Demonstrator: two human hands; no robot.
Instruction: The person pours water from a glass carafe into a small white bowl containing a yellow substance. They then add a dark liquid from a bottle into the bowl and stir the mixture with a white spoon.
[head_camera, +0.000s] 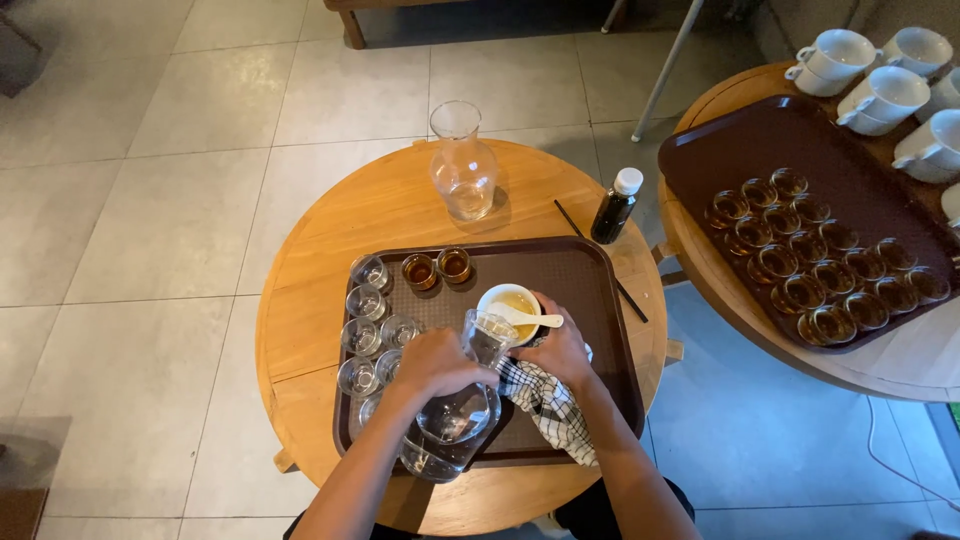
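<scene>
Tilting carafe (455, 415) under left hand (432, 365)

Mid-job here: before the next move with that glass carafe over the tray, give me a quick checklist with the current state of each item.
1. Grip on carafe: left hand wraps the neck of the glass carafe: ok.
2. Second hand support: right hand with a checkered cloth is at the carafe mouth: ok.
3. Carafe contents: clear liquid shows in its base: ok.
4. White bowl with spoon sits right behind the carafe mouth; clearance: cannot tell.
5. Small glasses on the brown tray stand upright at the left: ok.
6. Two filled amber glasses stand apart from the hands: ok.
</scene>
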